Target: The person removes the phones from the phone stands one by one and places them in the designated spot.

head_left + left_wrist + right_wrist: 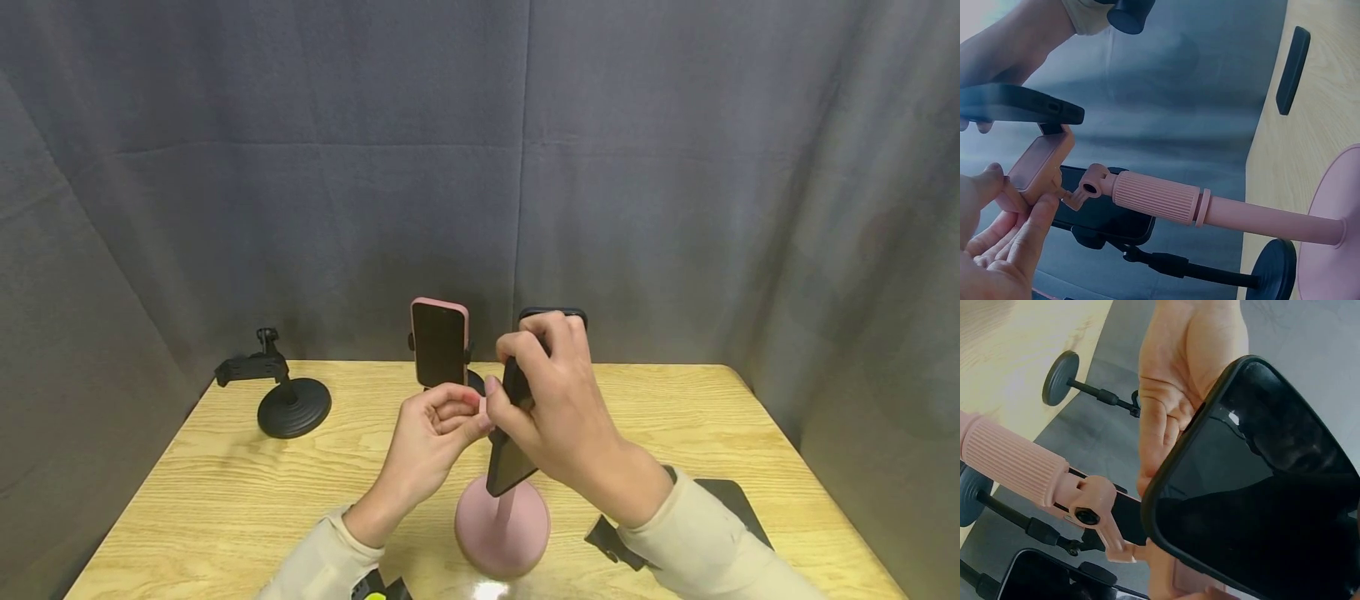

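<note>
My left hand (438, 429) pinches the pink clamp (1038, 165) of a pink phone stand, thumb on one side and fingers on the other. The stand's ribbed neck (1155, 197) rises from a round pink base (502, 529). My right hand (555, 396) grips a black smartphone (1260, 481) by its edges, just over the clamp. In the left wrist view, the phone's lower end (1063, 107) is close to the clamp's black-padded upper arm; I cannot tell whether they touch.
Behind my hands, a pink-cased phone (440, 346) sits in a black stand, with another black phone (552, 311) to its right. An unloaded black phone stand (294, 408) is at far left. A flat black object (735, 504) lies by my right sleeve. Grey curtains (375, 167) surround the table.
</note>
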`<control>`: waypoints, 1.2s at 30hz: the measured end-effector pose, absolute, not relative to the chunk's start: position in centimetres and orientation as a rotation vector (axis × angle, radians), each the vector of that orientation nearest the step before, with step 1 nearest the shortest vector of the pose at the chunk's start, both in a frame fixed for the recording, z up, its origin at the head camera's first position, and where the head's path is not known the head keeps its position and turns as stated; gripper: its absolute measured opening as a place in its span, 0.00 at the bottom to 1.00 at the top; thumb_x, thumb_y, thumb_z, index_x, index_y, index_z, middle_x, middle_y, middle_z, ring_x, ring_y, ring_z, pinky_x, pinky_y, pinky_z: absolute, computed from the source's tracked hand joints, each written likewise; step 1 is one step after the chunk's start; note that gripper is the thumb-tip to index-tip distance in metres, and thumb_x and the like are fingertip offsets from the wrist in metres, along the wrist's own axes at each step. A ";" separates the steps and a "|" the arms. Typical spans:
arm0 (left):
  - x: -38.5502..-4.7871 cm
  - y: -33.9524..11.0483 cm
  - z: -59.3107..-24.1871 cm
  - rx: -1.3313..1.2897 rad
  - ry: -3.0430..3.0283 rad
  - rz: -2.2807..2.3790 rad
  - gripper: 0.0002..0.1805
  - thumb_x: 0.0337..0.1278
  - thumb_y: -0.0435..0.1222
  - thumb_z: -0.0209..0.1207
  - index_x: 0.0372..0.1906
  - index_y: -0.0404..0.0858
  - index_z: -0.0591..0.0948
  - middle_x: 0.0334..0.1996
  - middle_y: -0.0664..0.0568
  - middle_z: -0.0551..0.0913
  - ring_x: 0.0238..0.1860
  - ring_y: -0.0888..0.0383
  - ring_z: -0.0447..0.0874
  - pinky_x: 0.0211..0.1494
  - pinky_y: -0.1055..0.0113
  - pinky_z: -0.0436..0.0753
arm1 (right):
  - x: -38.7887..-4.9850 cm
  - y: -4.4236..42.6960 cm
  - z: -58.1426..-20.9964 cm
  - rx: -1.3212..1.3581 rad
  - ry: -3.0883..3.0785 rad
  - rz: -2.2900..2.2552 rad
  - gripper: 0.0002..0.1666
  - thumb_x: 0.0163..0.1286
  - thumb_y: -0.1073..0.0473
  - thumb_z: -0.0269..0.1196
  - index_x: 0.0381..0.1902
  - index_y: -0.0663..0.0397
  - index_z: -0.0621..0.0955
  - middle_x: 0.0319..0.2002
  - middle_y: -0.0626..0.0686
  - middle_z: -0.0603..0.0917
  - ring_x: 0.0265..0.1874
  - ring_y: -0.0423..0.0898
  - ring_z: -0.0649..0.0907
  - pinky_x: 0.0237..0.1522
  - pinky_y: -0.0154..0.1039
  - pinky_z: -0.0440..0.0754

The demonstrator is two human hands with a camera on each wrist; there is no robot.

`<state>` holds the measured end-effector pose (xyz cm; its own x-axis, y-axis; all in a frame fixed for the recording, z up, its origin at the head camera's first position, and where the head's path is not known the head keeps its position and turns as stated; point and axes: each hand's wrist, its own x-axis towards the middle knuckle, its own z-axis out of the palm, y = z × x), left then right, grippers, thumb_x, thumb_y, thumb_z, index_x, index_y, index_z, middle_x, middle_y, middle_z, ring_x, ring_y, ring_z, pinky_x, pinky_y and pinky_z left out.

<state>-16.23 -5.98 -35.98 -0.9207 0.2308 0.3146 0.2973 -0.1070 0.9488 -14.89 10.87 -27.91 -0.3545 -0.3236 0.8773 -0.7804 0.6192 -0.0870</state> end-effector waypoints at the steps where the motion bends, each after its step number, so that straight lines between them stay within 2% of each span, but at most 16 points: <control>1: -16.2 -6.0 -36.0 -0.609 -2.070 -2.221 0.17 0.58 0.31 0.70 0.47 0.24 0.79 0.35 0.49 0.87 0.37 0.65 0.90 0.45 0.69 0.89 | -14.9 11.0 -27.8 0.873 -1.939 0.635 0.12 0.57 0.64 0.63 0.39 0.57 0.75 0.39 0.59 0.74 0.40 0.58 0.70 0.39 0.49 0.68; 15: -16.4 -5.9 -35.9 -0.565 -2.130 -2.183 0.15 0.59 0.29 0.68 0.47 0.26 0.80 0.37 0.43 0.87 0.39 0.62 0.91 0.47 0.68 0.89 | -14.4 13.0 -27.1 0.839 -1.978 0.660 0.10 0.59 0.64 0.62 0.39 0.59 0.76 0.40 0.61 0.72 0.40 0.59 0.69 0.37 0.45 0.66; 19: -16.4 -5.9 -35.9 -0.589 -2.156 -2.193 0.15 0.61 0.29 0.67 0.49 0.25 0.79 0.40 0.37 0.85 0.40 0.64 0.90 0.48 0.68 0.89 | -14.3 13.6 -27.0 0.834 -1.990 0.666 0.10 0.61 0.62 0.61 0.39 0.60 0.75 0.39 0.61 0.72 0.40 0.59 0.69 0.39 0.46 0.65; 25: -16.4 -6.0 -35.9 -0.697 -2.214 -2.191 0.16 0.67 0.32 0.63 0.52 0.25 0.78 0.44 0.31 0.83 0.44 0.55 0.91 0.49 0.65 0.89 | -14.0 14.3 -26.8 0.833 -1.996 0.658 0.11 0.63 0.58 0.58 0.39 0.60 0.75 0.39 0.60 0.71 0.39 0.59 0.68 0.40 0.45 0.64; 28: -16.4 -6.0 -35.8 -0.777 -2.229 -2.189 0.15 0.70 0.34 0.60 0.53 0.26 0.77 0.45 0.30 0.83 0.41 0.57 0.91 0.48 0.64 0.90 | -13.9 14.6 -26.7 0.828 -1.987 0.652 0.11 0.64 0.57 0.58 0.39 0.61 0.75 0.39 0.61 0.71 0.39 0.60 0.68 0.40 0.46 0.63; 32: -16.3 -6.0 -35.8 -0.876 -2.214 -2.207 0.16 0.74 0.36 0.57 0.54 0.26 0.77 0.40 0.25 0.84 0.35 0.63 0.89 0.44 0.61 0.91 | -13.9 15.0 -26.6 0.824 -1.969 0.650 0.12 0.63 0.58 0.59 0.38 0.62 0.75 0.39 0.62 0.71 0.39 0.61 0.68 0.41 0.47 0.63; 36: -16.1 -6.0 -35.8 -0.924 -2.171 -2.266 0.20 0.75 0.38 0.55 0.59 0.26 0.74 0.36 0.20 0.82 0.32 0.63 0.89 0.41 0.61 0.91 | -13.9 15.4 -26.7 0.813 -1.968 0.655 0.12 0.62 0.58 0.59 0.37 0.62 0.75 0.38 0.63 0.71 0.39 0.61 0.68 0.41 0.47 0.63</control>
